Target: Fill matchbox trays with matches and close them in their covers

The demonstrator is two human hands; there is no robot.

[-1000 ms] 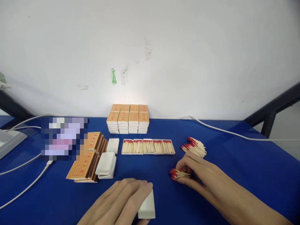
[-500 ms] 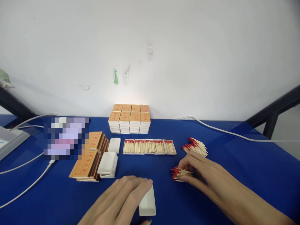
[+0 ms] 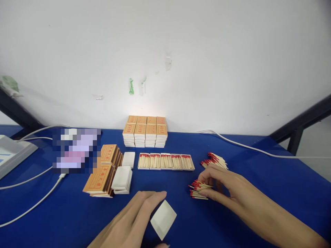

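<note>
In the head view, my right hand (image 3: 219, 186) pinches a small bunch of red-headed matches (image 3: 200, 186) between thumb and fingers. A few loose matches lie on the table just under that bunch. Behind the hand is another pile of matches (image 3: 217, 160), partly covered by my knuckles. At the near middle, my left hand (image 3: 137, 217) has a white matchbox tray (image 3: 163, 220) by its thumb and fingers, turned so that a corner points toward me. No matches show inside this tray. How the left fingers grip it is partly hidden.
A row of several match-filled trays (image 3: 165, 162) lies mid-table. Stacked orange matchboxes (image 3: 144, 131) stand behind it. Orange matchbox sleeves (image 3: 99, 179) and white trays (image 3: 122, 179) are at left, near a pixelated phone (image 3: 77, 148). White cables (image 3: 238, 146) cross the table (image 3: 258, 172).
The white tray has turned from straight to diagonal beside my left hand. My right hand has lifted its matches slightly, with some left lying beneath. The whole view has shifted a little.
</note>
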